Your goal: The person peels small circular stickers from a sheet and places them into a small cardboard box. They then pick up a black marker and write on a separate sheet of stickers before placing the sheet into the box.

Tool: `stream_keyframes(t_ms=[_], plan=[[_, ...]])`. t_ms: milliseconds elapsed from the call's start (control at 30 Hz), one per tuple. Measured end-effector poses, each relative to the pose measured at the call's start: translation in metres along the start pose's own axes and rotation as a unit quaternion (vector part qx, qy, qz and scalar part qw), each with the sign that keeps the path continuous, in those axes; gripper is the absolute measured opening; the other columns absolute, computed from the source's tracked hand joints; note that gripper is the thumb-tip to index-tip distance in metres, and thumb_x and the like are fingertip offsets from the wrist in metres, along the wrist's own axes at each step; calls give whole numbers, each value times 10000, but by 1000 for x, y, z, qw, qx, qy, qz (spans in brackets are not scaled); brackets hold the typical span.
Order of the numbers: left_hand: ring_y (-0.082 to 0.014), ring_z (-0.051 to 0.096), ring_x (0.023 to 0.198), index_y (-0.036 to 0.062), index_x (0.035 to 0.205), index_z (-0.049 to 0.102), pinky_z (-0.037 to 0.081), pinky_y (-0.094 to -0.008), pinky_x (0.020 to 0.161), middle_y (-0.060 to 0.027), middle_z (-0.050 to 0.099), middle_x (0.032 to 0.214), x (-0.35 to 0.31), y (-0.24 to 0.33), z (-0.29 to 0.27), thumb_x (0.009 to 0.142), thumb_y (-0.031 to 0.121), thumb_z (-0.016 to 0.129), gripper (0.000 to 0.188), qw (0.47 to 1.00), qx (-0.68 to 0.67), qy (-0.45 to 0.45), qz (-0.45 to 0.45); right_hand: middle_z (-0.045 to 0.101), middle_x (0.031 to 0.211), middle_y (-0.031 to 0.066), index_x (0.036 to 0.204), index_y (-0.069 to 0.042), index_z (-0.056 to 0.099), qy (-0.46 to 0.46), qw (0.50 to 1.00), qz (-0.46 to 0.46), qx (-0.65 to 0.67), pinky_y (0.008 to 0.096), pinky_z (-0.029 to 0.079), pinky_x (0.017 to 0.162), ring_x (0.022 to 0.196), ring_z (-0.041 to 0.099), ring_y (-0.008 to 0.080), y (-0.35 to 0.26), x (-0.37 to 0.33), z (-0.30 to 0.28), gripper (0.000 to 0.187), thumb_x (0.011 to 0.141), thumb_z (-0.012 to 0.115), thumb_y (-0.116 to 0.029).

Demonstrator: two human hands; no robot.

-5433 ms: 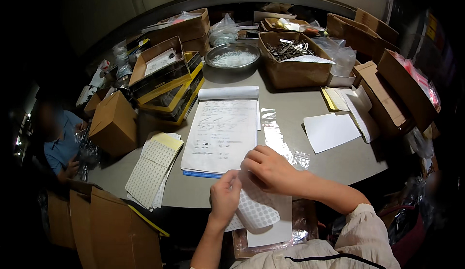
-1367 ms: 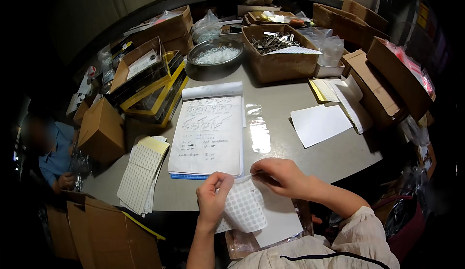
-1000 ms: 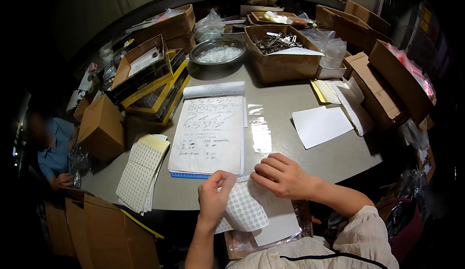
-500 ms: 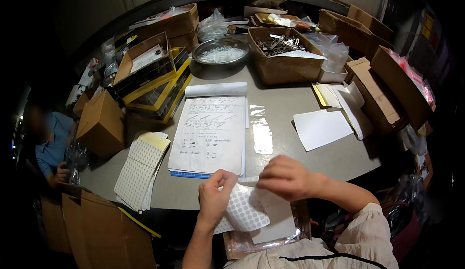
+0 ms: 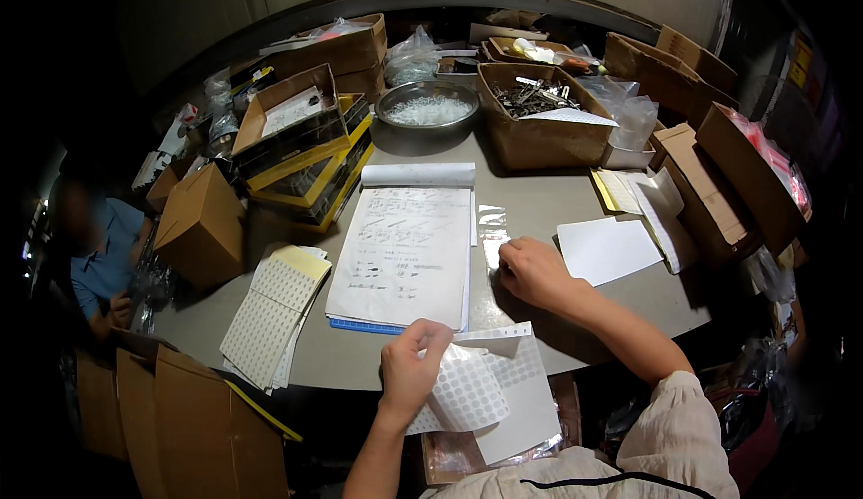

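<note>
My left hand [image 5: 413, 369] is closed in a pinch on a bent sticker sheet [image 5: 469, 398], white with rows of grey round dots. Under it lies a second white sheet [image 5: 530, 405], partly dotted along its upper part. Both are at the table's near edge, above clear plastic wrapping [image 5: 447, 465] by my lap. My right hand [image 5: 538, 272] rests on the table with curled fingers, its fingertips at the clear plastic bags [image 5: 492, 222]. Whatever those fingers hold is hidden. Just left of them lies an open notepad [image 5: 400, 256] with handwriting, on a blue-edged board.
Printed label sheets [image 5: 274, 315] lie on the left, blank white paper [image 5: 608, 252] on the right. Behind stand a metal bowl [image 5: 427, 108] of small clear pieces and a box of metal parts [image 5: 544, 144]. Cartons [image 5: 200, 225] line both sides. A person in blue [image 5: 106, 252] sits far left.
My right hand has moved away from the sticker sheet, forward and slightly right, down to the plastic bags. My left hand keeps its pinch. The whole view has shifted slightly.
</note>
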State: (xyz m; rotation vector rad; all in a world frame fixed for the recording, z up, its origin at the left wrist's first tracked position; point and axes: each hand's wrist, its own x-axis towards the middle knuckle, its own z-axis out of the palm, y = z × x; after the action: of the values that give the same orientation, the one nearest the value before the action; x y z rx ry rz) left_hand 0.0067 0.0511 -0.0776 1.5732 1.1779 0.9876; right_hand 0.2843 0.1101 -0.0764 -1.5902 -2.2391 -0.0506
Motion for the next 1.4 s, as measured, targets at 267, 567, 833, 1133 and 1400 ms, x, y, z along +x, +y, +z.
stream_keyframes(t_ms=[267,567,833,1133,1400], plan=[[-177,777,849,-25,975,728,543,-296,736,-124,778,837,-2,0,-1,959,133,731,158,1000,3,6,3,736,858,192,1009,8,740,-310,941,123,56,434,544,752,814,705,340,13,-6,-71,362,908,796,-335],[-123,733,801,-37,963,721,532,-281,725,-99,759,792,-2,-1,1,961,132,731,169,999,-25,18,-7,727,937,129,1038,-9,652,-94,962,90,241,374,554,789,858,693,230,25,-4,-13,156,930,731,-88],[-92,690,745,-42,964,717,518,-282,690,-89,746,759,-2,-5,1,961,115,729,157,1000,-14,23,4,682,932,166,977,-18,607,11,999,-42,-25,459,531,754,892,671,390,10,-11,-4,167,866,719,-72],[-72,649,724,-36,960,714,506,-278,678,-98,736,745,-4,1,2,964,113,721,150,999,-26,25,16,711,852,143,935,-15,664,2,983,120,137,388,522,716,802,679,284,33,-23,-33,365,929,812,-349],[-82,661,744,-38,954,716,516,-280,697,-98,749,770,-4,-1,2,963,123,718,161,1000,-11,28,11,680,1016,92,1117,-44,688,-38,976,-158,144,382,519,866,978,653,292,-56,-59,-76,312,926,808,-260]])
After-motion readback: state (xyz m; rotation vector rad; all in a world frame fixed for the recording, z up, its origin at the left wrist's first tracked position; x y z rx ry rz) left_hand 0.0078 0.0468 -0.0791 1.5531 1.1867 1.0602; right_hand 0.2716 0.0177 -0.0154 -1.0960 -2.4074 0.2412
